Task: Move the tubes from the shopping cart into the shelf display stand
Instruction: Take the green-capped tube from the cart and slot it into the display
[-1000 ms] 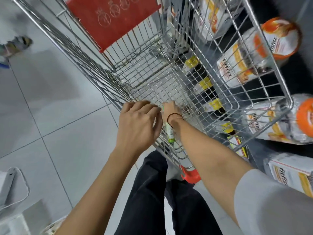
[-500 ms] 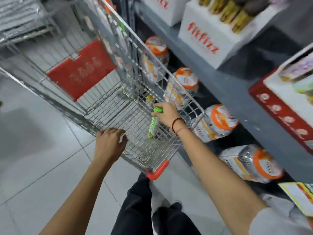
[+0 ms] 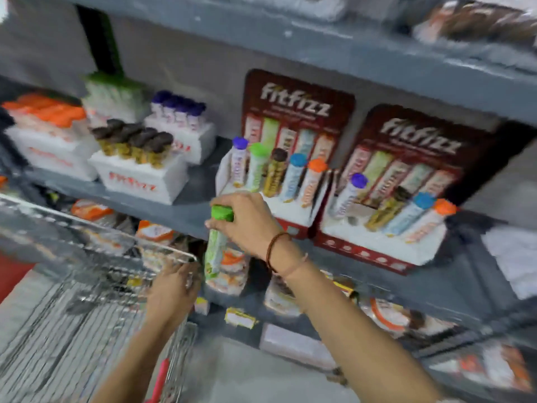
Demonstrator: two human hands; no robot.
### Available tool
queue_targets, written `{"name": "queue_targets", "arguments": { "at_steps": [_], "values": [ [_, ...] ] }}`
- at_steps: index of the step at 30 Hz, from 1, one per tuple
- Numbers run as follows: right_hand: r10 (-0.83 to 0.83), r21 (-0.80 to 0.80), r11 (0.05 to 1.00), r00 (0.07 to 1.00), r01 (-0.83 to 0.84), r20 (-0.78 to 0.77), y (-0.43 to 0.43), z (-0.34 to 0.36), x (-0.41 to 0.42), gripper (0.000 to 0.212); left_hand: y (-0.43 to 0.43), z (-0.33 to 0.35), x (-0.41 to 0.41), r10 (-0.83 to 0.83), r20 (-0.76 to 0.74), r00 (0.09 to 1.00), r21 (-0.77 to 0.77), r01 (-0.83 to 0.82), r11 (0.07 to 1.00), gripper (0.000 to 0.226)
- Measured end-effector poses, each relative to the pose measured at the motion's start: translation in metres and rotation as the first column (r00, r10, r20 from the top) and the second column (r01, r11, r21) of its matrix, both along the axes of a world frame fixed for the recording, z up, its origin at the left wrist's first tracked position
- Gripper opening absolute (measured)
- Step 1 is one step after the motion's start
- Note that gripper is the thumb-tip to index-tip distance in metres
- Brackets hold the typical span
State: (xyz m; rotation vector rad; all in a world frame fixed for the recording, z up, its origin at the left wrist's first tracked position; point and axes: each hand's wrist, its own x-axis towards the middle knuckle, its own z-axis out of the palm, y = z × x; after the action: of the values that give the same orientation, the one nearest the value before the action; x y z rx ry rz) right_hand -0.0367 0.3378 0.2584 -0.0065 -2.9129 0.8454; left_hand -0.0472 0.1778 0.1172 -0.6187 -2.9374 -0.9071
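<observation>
My right hand (image 3: pixel 250 222) grips a green-capped tube (image 3: pixel 216 245) by its top, and the tube hangs upright in front of the grey shelf edge. Just above it stands the left display stand (image 3: pixel 293 210) with several tubes, one per colour. The right display stand (image 3: pixel 377 242) holds purple, brown, blue and orange tubes, with an empty hole (image 3: pixel 353 220) beside the purple one. My left hand (image 3: pixel 174 289) rests on the near rim of the wire shopping cart (image 3: pixel 96 286) at the lower left.
White boxes (image 3: pixel 139 178) of more tubes fill the shelf's left part. Orange-lidded jars (image 3: pixel 229 271) lie on the lower shelf behind the held tube. Another shelf board (image 3: pixel 319 45) overhangs the stands. Grey floor tiles lie below.
My right hand has lifted the green tube out of the cart and up to the shelf front. The view has swung up from the cart to the display stands. My left hand stays on the cart rim.
</observation>
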Motion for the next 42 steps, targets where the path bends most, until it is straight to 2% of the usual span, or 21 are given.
{"name": "queue_targets", "arguments": {
  "at_steps": [4,7,10,12,17,23,29,34,42],
  "values": [
    [-0.115,0.029,0.993,0.991,0.117,-0.07,0.054,0.035,0.031,0.041,0.061,0.013,0.004,-0.167,-0.104,0.98,-0.016,0.167,0.986,0.023],
    [-0.219,0.032,0.974,0.971,0.223,-0.093,0.091,0.05,0.051,0.041,0.106,0.017,0.011,-0.333,-0.158,0.93,-0.067,0.327,0.943,0.026],
    [-0.287,0.022,0.957,0.954,0.29,-0.089,0.122,0.062,0.069,0.039,0.139,0.014,0.018,-0.442,-0.21,0.872,-0.082,0.435,0.897,0.019],
    [-0.319,0.009,0.947,0.945,0.321,-0.074,0.137,0.067,0.078,0.037,0.153,0.01,0.022,-0.494,-0.239,0.836,-0.129,0.477,0.869,0.023],
    [-0.343,-0.016,0.94,0.938,0.342,-0.052,0.162,0.072,0.089,0.027,0.159,0.005,0.021,-0.522,-0.258,0.813,-0.157,0.498,0.853,0.029],
    [-0.314,0.105,0.944,0.949,0.312,0.009,0.184,0.082,0.09,0.027,0.153,0.001,0.018,-0.573,-0.234,0.785,-0.212,0.534,0.818,0.05],
    [-0.348,0.281,0.901,0.938,0.331,0.009,0.204,0.087,0.079,0.032,0.153,-0.007,0.015,-0.573,-0.243,0.782,-0.195,0.539,0.819,0.037],
    [-0.378,0.283,0.893,0.925,0.351,0.045,0.216,0.078,0.072,0.035,0.148,-0.013,0.015,-0.598,-0.271,0.754,-0.213,0.559,0.801,0.045],
    [-0.408,0.283,0.88,0.912,0.381,0.042,0.226,0.072,0.062,0.036,0.148,-0.016,0.012,-0.608,-0.257,0.751,-0.215,0.569,0.794,0.044]
  ]
}}
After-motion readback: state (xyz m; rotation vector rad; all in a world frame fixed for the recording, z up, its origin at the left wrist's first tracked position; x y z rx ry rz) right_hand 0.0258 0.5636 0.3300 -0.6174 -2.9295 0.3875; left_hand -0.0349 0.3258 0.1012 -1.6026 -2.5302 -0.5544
